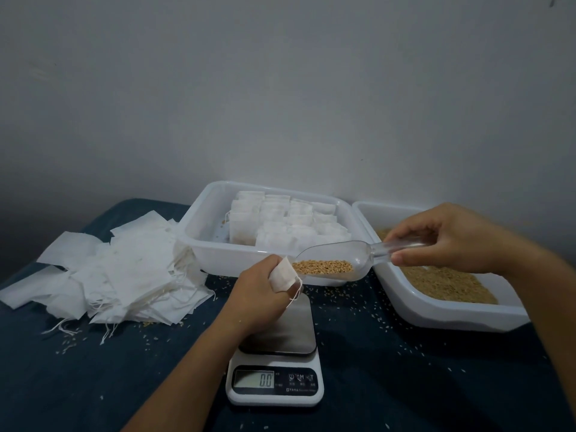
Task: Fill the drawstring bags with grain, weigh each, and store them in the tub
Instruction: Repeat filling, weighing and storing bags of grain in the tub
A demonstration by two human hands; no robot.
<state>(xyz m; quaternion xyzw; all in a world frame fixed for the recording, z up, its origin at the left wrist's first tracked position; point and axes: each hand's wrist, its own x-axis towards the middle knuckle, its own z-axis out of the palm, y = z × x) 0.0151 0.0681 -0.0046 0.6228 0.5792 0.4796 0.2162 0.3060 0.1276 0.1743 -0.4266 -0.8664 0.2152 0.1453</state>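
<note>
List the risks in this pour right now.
1. The small white drawstring bag gripped in the left hand has a narrow mouth against the clear plastic scoop full of golden grain; kernels could spill onto the dark blue cloth, where strays already lie.
2. Spilled grain may land on the white digital scale, now reading 0.0, skewing the weight.

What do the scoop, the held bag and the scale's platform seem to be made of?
Scoop: clear glossy plastic, since the grain shows through it. Bag: thin matte white fabric or filter paper, creased, with a string. Platform: probably brushed steel, grey with a dull sheen.
</note>
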